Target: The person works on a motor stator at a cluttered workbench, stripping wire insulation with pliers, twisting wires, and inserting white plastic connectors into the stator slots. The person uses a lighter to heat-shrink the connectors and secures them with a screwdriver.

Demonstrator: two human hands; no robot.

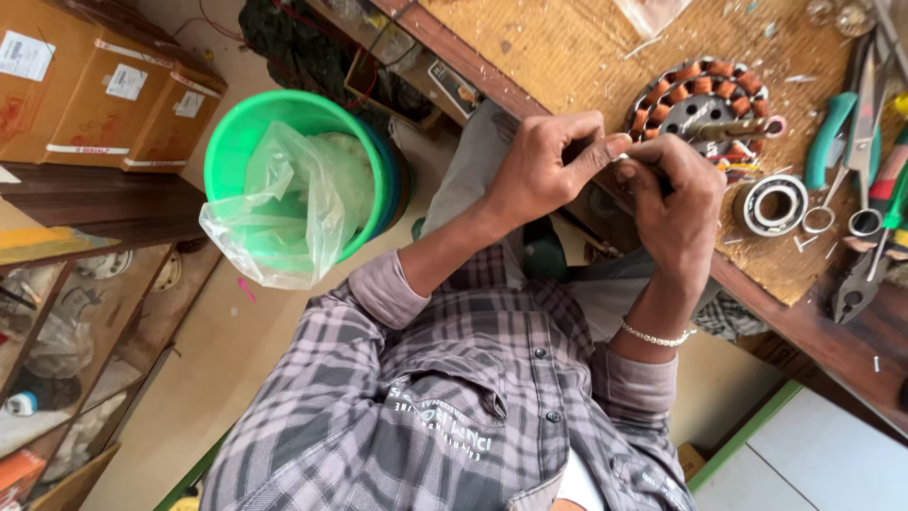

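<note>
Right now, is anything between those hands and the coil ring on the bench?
Nothing visible. The left hand and right hand pinch a small piece beside the coil ring; the bearing lies aside.

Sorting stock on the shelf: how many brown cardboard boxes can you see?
3, side by side on the dark shelf at the upper left: one at the frame's edge, one in the middle, one nearest the green bucket. More may lie beyond the edge.

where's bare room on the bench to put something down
The bare patch is the board left of the stator, up to the bench edge. It is crowded right of the stator: bearing, scissors, pliers. Both hands, left hand and right hand, cover the near edge.
</note>
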